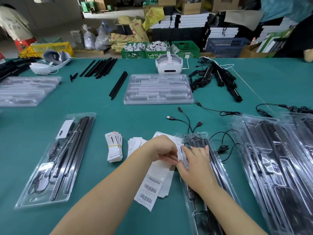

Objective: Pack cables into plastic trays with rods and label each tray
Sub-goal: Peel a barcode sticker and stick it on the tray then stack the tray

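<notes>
On the green-covered table (118, 106), right at the near edge, the long clear plastic tray (225, 177) packed with black rods and a cable sits under both hands: the left hand (163, 148) pinches the white printed label card (182, 154) by its edge, while the right hand (193, 164) lies mostly flat, fingers pressing the card onto the tray. Biggest risk I'd guess is the card going on crooked or creased if the tray skids. The black cable loop (227, 143) spilling out beside it could snag too.
</notes>
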A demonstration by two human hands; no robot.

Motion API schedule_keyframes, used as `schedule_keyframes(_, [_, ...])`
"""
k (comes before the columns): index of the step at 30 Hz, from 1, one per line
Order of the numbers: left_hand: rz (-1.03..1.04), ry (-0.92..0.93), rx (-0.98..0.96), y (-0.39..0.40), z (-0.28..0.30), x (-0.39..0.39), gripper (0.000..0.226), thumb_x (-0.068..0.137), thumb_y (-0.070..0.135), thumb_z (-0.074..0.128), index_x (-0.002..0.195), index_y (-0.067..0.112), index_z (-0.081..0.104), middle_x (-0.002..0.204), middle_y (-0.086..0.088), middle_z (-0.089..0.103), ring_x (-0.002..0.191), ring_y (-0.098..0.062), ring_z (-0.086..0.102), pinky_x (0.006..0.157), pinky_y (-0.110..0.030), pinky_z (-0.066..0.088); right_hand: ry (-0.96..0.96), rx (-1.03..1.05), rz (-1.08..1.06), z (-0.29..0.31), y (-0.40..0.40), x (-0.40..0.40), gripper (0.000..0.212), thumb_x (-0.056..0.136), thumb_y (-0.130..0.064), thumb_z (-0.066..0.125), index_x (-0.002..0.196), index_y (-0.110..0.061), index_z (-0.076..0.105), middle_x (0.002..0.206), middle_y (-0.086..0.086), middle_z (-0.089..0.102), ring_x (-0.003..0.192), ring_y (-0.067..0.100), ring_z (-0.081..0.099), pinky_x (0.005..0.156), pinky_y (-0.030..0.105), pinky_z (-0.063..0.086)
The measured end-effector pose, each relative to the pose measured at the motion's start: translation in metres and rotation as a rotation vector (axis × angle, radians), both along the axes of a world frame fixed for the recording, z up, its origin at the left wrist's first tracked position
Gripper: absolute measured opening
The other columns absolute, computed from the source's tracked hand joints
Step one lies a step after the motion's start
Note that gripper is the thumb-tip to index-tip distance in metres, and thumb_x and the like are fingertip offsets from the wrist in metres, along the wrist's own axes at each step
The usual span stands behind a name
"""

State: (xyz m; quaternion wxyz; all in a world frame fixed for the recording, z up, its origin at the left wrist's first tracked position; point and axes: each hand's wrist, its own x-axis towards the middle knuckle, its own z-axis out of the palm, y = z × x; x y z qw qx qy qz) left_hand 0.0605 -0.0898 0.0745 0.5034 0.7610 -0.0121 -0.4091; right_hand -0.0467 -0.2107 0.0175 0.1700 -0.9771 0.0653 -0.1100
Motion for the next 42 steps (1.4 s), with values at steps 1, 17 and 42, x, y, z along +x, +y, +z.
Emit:
schedule_keyframes(1, [0.006,0.016,0.001,-0.001,0.001,0.001,0.016,0.091,-0.007,0.048,0.08,-0.005,0.06,0.066,-0.017,0.066,0.068,-0.029,0.072,0.072,-0.037,0.063,-0.005,0.005,0.001,0.0,0.0,0.0,0.055,0.089,-0.03,0.058,0.14,-0.012,0.053,0.113,0.008,0.061,0.117,0.031,0.049,0.123,0.054,0.004])
schedule_keyframes(17, [0.068,0.151,-0.122,-0.003,-0.007,-0.005,0.01,0.094,-0.004,0.054,0.094,-0.001,0.064,0.086,-0.014,0.066,0.075,-0.024,0.066,0.073,-0.034,0.06,-0.159,0.129,-0.006,-0.002,0.0,0.0,0.056,0.08,-0.025,0.074,0.132,-0.008,0.063,0.095,0.001,0.043,0.092,0.021,0.049,0.121,0.058,0.013])
schedule_keyframes(42, [0.104,0.14,-0.149,-0.007,-0.005,-0.01,0.013,0.093,-0.003,0.055,0.097,0.009,0.056,0.076,-0.009,0.063,0.06,-0.016,0.06,0.051,-0.026,0.052,-0.224,0.209,-0.009,0.0,-0.002,0.0,0.05,0.075,-0.028,0.077,0.119,-0.01,0.059,0.11,-0.001,0.057,0.109,0.018,0.053,0.123,0.049,0.013])
